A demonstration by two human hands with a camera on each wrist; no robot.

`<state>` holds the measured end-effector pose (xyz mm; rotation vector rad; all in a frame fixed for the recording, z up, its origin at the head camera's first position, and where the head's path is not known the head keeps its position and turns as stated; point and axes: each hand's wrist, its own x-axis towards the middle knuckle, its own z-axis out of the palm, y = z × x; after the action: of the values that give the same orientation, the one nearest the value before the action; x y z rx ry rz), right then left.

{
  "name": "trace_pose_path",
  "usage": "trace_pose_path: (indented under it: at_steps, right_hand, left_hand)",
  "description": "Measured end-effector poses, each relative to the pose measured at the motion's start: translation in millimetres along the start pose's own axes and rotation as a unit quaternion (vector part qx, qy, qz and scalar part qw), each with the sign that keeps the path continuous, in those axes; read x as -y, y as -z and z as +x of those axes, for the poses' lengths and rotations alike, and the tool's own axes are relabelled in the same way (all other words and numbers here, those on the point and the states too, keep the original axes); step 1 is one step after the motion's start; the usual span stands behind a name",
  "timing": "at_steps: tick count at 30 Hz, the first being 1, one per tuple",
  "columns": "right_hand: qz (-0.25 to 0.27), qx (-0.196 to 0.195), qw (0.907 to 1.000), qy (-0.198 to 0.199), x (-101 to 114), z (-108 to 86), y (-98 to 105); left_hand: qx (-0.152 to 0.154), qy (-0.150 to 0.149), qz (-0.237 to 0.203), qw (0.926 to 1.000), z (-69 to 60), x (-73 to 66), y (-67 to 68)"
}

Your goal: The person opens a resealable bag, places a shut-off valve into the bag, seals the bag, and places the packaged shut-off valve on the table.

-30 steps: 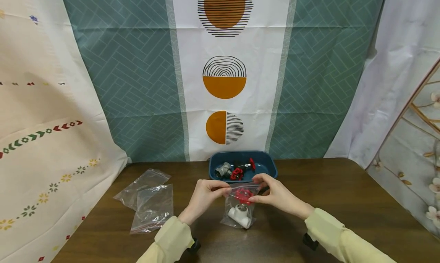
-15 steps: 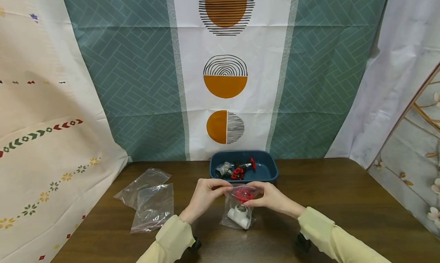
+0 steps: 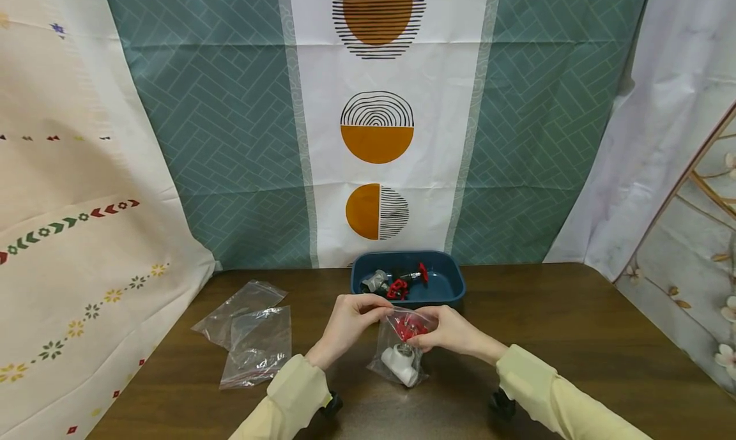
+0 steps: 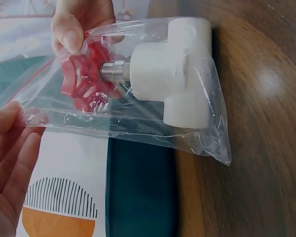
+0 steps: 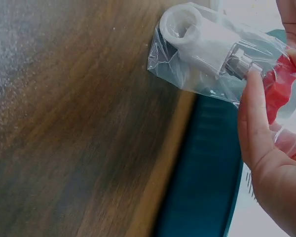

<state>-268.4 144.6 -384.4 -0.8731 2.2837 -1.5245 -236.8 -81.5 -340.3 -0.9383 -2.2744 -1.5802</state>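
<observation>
A clear zip bag (image 3: 382,341) stands between my hands with a valve (image 4: 153,71) inside: a white tee-shaped body, a metal stem and a red handwheel (image 4: 89,81). My left hand (image 3: 353,325) pinches the upper left edge of the bag; its fingertips show against the plastic in the left wrist view. Through the plastic, my right hand (image 3: 460,331) grips the valve about its handwheel and stem, a finger lying along the metal stem in the right wrist view. The white body hangs lowest, close to the tabletop; whether it touches, I cannot tell.
Behind the hands stands a dark blue tub (image 3: 445,290) with a grey metal fitting (image 3: 375,282) and red-handled valves (image 3: 398,290) in it. Two clear zip bags (image 3: 261,341) overlap on the wooden table (image 3: 552,338) at the left. A patterned curtain (image 3: 241,140) hangs behind the table.
My right hand has moved left and taken hold around the handwheel and stem through the bag. Lately my left hand has shifted slightly right and up, and the bag has tilted.
</observation>
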Motion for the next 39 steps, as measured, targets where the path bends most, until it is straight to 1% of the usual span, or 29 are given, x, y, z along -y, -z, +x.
trace_pose_path:
  at_steps: [3,6,8,11,13,16,19,20,21,24,26,29,31,32,34,36,39]
  right_hand:
    - [0.003,0.007,1.0000,0.005,1.1,1.0,0.3]
    - [-0.014,0.021,0.9996,0.013,2.4,2.7,1.7]
    - [-0.041,0.025,0.9986,0.021,3.2,4.0,2.3]
    - [-0.084,0.020,0.9959,0.027,5.3,4.7,2.4]
    - [-0.106,0.012,0.9939,0.030,6.1,4.7,1.9]
    - [-0.111,0.004,0.9933,0.029,6.4,3.2,1.3]
    - [-0.101,0.000,0.9944,0.031,6.3,1.2,2.1]
    - [-0.093,-0.002,0.9952,0.032,6.5,0.7,3.0]
    - [-0.083,-0.003,0.9960,0.032,7.1,0.1,4.1]
    - [-0.069,-0.018,0.9969,0.035,10.0,-0.6,9.2]
    - [-0.058,-0.027,0.9973,0.034,12.8,-1.0,13.2]
    - [-0.045,-0.040,0.9978,0.027,18.4,-1.0,17.3]
    - [-0.029,-0.043,0.9984,0.022,30.5,-3.1,16.8]
    - [-0.022,-0.044,0.9986,0.016,37.0,-4.5,16.1]
    - [-0.009,-0.049,0.9987,0.009,39.8,-4.5,15.8]
    - [-0.003,-0.051,0.9987,0.001,40.2,-4.2,15.2]
    - [0.010,-0.048,0.9987,-0.011,27.8,-0.4,17.1]
  left_hand:
    - [0.001,-0.003,-0.002,1.0000,0.7,-1.9,-0.5]
    - [0.006,-0.004,-0.001,1.0000,2.1,-3.6,-0.7]
    - [0.007,-0.004,0.001,1.0000,3.0,-4.9,-0.7]
    - [0.012,0.001,-0.003,0.9999,5.2,-4.4,-1.0]
    - [0.011,0.000,-0.004,0.9999,6.7,-1.3,-1.9]
    - [0.015,0.009,-0.007,0.9998,8.7,14.1,-4.6]
    - [0.025,0.031,-0.002,0.9992,7.5,30.9,-6.0]
    - [0.033,0.042,-0.001,0.9986,6.5,36.6,-6.1]
    - [0.042,0.051,0.000,0.9978,4.9,39.3,-5.8]
    - [0.081,0.080,0.001,0.9935,0.0,45.7,-4.7]
    - [0.109,0.099,0.001,0.9891,-2.8,48.8,-4.5]
    - [0.145,0.111,0.016,0.9830,-5.6,53.0,-5.6]
    - [0.160,0.110,0.024,0.9806,-6.2,54.3,-7.2]
    - [0.165,0.107,0.027,0.9800,-6.2,54.4,-8.3]
    - [0.169,0.104,0.033,0.9797,-5.9,54.4,-10.6]
    - [0.165,0.104,0.033,0.9802,-5.7,53.7,-12.8]
    - [0.158,0.112,0.034,0.9804,-6.2,54.4,-14.6]
